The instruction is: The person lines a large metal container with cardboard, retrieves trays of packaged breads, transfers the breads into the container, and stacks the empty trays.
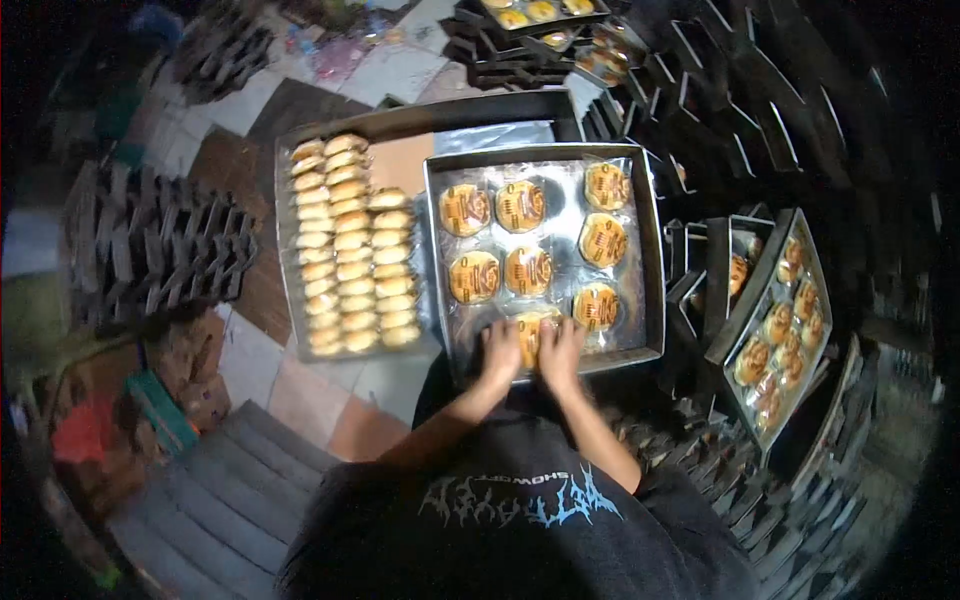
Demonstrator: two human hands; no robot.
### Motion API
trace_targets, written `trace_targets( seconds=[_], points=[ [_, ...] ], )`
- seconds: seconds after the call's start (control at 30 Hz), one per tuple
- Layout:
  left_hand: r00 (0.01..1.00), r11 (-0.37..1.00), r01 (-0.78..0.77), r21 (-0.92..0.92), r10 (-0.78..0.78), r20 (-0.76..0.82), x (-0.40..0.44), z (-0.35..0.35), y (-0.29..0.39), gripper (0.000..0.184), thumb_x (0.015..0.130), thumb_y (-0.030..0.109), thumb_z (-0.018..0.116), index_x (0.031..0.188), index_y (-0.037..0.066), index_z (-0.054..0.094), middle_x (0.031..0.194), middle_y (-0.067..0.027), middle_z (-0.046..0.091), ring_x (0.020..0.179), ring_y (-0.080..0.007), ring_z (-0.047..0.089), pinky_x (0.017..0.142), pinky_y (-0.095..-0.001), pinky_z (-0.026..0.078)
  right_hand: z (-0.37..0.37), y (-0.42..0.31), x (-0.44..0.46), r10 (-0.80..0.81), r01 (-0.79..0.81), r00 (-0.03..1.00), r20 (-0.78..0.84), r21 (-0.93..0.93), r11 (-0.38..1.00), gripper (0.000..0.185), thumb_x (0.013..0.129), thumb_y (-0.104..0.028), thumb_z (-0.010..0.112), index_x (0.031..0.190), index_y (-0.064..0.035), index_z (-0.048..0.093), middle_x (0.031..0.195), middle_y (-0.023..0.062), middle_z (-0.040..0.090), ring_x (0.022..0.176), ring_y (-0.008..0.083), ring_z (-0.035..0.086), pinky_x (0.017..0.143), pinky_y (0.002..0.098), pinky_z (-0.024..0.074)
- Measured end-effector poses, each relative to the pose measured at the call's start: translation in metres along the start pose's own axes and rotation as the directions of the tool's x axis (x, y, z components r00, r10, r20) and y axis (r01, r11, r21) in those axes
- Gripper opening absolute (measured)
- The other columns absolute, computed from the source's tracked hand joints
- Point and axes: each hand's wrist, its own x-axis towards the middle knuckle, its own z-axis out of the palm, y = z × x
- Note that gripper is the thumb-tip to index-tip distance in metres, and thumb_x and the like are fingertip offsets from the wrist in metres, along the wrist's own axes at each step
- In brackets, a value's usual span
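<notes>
A metal tray (648,250) in front of me holds several round buns in clear printed wrappers, such as one wrapped bun (520,205) in its middle column. At the tray's near edge, my left hand (499,356) and my right hand (560,354) close in from either side on another wrapped bun (534,338), with fingertips on its wrapper. Part of that bun is hidden by the fingers. Left of this tray, a larger box tray (288,240) carries long rows of unwrapped golden buns (352,240), packed tightly on edge.
Stacked dark trays (160,235) stand at the left, and more fill the right side. A tilted tray (715,350) of wrapped buns leans at the right. Another bun tray (540,22) sits at the back. A grey slatted surface (230,500) lies at the lower left.
</notes>
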Motion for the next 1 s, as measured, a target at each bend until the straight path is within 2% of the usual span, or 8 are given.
trace_targets(
  seconds=[0.07,0.17,0.33,0.53,0.73,0.83,0.93,1.0],
  points=[
    [0.977,0.891,0.213,-0.4,-0.207,0.06,0.03,0.028,-0.009,0.048,0.091,0.038,0.038,0.117,-0.002,0.041,0.12,-0.0193,0.041,0.115,-0.0287,0.038,0.092,-0.0414,0.035,0.01,0.023,0.018,0.331,-0.359,0.902,0.279,0.055,0.932,0.046,0.084,-0.034,0.053,0.104,0.0064,0.045,0.109,0.0292,0.045,0.099,0.0387,0.045,0.087,0.0434,0.0348],
    [0.91,0.639,0.375,-0.672,-0.115,0.399,0.011,0.017,0.001,0.058,0.09,0.045,0.039,0.125,-0.001,0.035,0.128,-0.0185,0.037,0.117,-0.0295,0.036,0.095,-0.0402,0.032,-0.034,-0.006,0.009,0.425,-0.438,0.899,0.105,0.211,0.874,0.06,0.08,-0.041,0.058,0.115,0.0046,0.041,0.111,0.0236,0.049,0.104,0.0329,0.047,0.092,0.0385,0.0351],
    [0.927,0.952,0.011,-0.306,0.105,0.359,0.021,0.062,0.04,0.073,0.087,0.054,0.037,0.129,-0.004,0.027,0.132,-0.0231,0.027,0.122,-0.0307,0.027,0.101,-0.0375,0.024,-0.094,0.033,0.037,0.439,-0.472,0.875,0.204,0.158,0.867,0.069,0.08,-0.05,0.054,0.123,0.0024,0.039,0.118,0.0256,0.039,0.116,0.0359,0.034,0.098,0.0433,0.0273],
    [0.95,0.761,0.18,-0.623,0.03,0.312,0.04,0.091,0.066,0.071,0.086,0.049,0.042,0.128,-0.007,0.026,0.13,-0.024,0.029,0.122,-0.0315,0.028,0.1,-0.0358,0.025,-0.085,0.086,0.073,0.415,-0.649,0.758,0.503,0.515,0.56,0.068,0.084,-0.05,0.048,0.123,0.0019,0.029,0.125,0.0189,0.035,0.113,0.0258,0.037,0.093,0.0351,0.0329],
    [0.809,0.801,-0.538,-0.263,0.578,0.105,0.064,0.063,0.134,0.053,0.077,0.014,0.054,0.122,-0.002,0.031,0.126,-0.0285,0.026,0.113,-0.0467,0.029,0.098,-0.0512,0.021,-0.115,0.05,0.132,0.321,-0.519,0.852,0.413,0.592,0.616,0.072,0.086,-0.048,0.045,0.132,0.0022,0.02,0.135,0.0226,0.024,0.127,0.0306,0.022,0.103,0.0357,0.0183],
    [0.885,0.758,-0.205,-0.62,0.414,0.213,0.105,0.087,0.117,0.044,0.084,0.03,0.049,0.114,-0.002,0.044,0.117,-0.0254,0.04,0.108,-0.0344,0.04,0.089,-0.0471,0.036,-0.097,0.071,0.15,0.309,-0.541,0.841,0.445,0.657,0.525,0.059,0.088,-0.045,0.042,0.125,-0.0014,0.03,0.119,0.0163,0.039,0.109,0.0266,0.039,0.093,0.0347,0.0309],
    [0.689,0.709,0.431,-0.559,0.142,0.711,0.078,0.102,0.077,0.05,0.089,0.048,0.039,0.116,0.006,0.046,0.109,-0.0098,0.05,0.092,-0.0186,0.051,0.071,-0.033,0.046,-0.056,0.123,0.103,0.467,-0.89,0.451,0.76,0.423,0.171,0.063,0.085,-0.046,0.049,0.127,-0.0029,0.032,0.119,0.0182,0.045,0.105,0.0284,0.047,0.091,0.0368,0.0369],
    [0.738,0.594,0.575,-0.563,-0.079,0.67,0.058,0.104,0.079,0.05,0.088,0.049,0.041,0.11,0.005,0.051,0.106,-0.0099,0.053,0.094,-0.0201,0.052,0.078,-0.0341,0.045,-0.08,0.112,0.082,0.443,-0.948,0.319,0.838,0.282,0.15,0.062,0.085,-0.043,0.052,0.128,-0.0035,0.031,0.118,0.0171,0.045,0.104,0.0265,0.047,0.091,0.035,0.0373]
  ],
)
